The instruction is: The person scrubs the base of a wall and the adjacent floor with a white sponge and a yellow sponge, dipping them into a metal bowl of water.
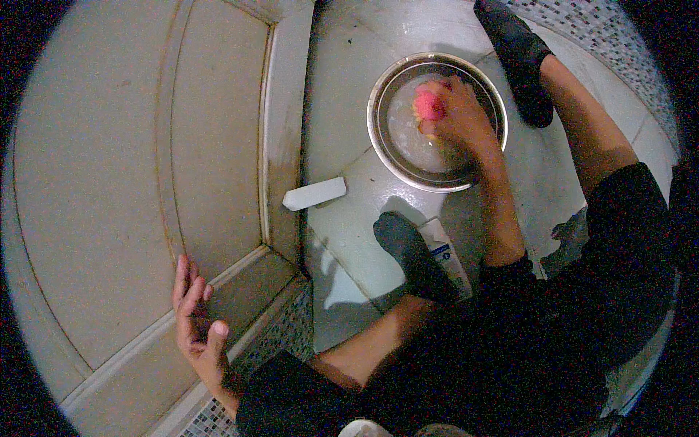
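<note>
A round metal basin (373, 117) with cloudy water in it stands on the tiled floor. Inside its rim, my right hand (461, 117) is closed on a pink sponge or scrubber (430, 105) with a yellowish part showing below it. The hand's fingertips are partly hidden. My left hand (199, 322) is raised at the lower left in front of the panelled door, its fingers apart and nothing in them.
A white block (315, 193) lies by the foot of the panelled door (218, 136). My socked feet (412, 251) are on both sides of the basin. Beside the nearer foot lies a white packet (450, 262) with print. Mosaic tile (606, 43) edges the floor.
</note>
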Available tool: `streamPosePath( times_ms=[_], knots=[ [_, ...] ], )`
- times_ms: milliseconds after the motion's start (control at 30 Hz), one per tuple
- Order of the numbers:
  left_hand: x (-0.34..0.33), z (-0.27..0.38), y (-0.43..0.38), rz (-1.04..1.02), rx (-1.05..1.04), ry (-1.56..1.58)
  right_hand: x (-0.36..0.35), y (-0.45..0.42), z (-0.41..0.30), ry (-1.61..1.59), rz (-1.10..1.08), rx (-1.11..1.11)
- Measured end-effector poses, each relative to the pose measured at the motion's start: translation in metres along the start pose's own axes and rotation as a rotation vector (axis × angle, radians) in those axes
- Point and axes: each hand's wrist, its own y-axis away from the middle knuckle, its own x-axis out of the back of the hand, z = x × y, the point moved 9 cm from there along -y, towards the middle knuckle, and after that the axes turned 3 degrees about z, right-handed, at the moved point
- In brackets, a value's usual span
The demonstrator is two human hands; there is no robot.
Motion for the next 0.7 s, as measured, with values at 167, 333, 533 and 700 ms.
streamPosePath(
  times_ms=[167, 333, 533, 700],
  knots=[
    [0.001, -0.003, 0.001, 0.012, -0.005, 0.006, -0.009, 0.000, -0.002, 0.340, 0.082, 0.075],
    [0.000, -0.005, 0.001, -0.003, -0.025, 0.010, 0.000, -0.001, 0.005, 0.268, 0.142, 0.047],
    [0.009, 0.003, 0.002, 0.013, -0.046, -0.036, -0.016, -0.012, -0.002, -0.332, 0.096, -0.036],
    [0.002, -0.004, 0.003, 0.009, -0.012, 0.003, -0.007, -0.007, 0.016, -0.679, 0.118, -0.089]
  ],
)
